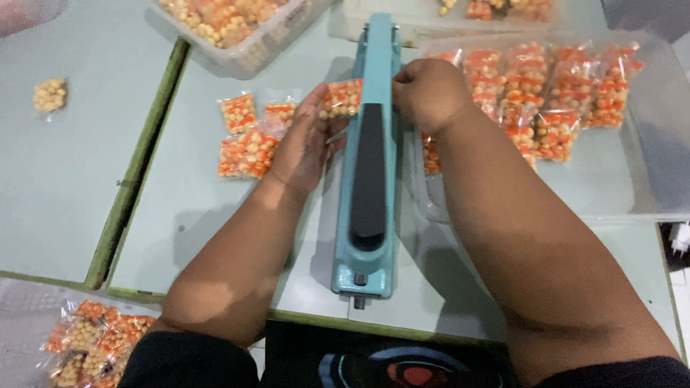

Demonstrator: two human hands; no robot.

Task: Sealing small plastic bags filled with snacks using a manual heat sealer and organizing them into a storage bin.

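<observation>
1. The teal heat sealer (374, 179) is lying on the bench (180, 237) with its long axis running from 6 o'clock, near the person, toward 12 o'clock, its black press pad showing along the middle of the arm
2. The left hand (305, 140) is sitting just at 9 o'clock of the sealer, fingers curled narrowly around a small clear packet of orange and cream snacks (340, 98), holding it by its near side
3. That packet is lying at about 1 o'clock from the left hand, its right edge reaching the sealer's left flank; whether that edge is tucked under the arm, I cannot tell
4. The right hand (429, 92) is resting closed as a loose fist on the sealer's right flank, at 3 o'clock of the packet, touching the arm; whether it is gripping anything underneath is hidden
5. The left hand is the nearer of the two to the packet, since it is holding it; the right hand is separated from it by the width of the sealer arm
6. Three more packets (248, 136) are lying on the bench at 9 o'clock of the left hand, just beside it
7. A row of filled packets (546, 86) is lying in a clear tray at 3 o'clock of the right hand
8. A clear tub of loose snacks (230, 25) is standing at 11 o'clock, well apart from both hands
</observation>
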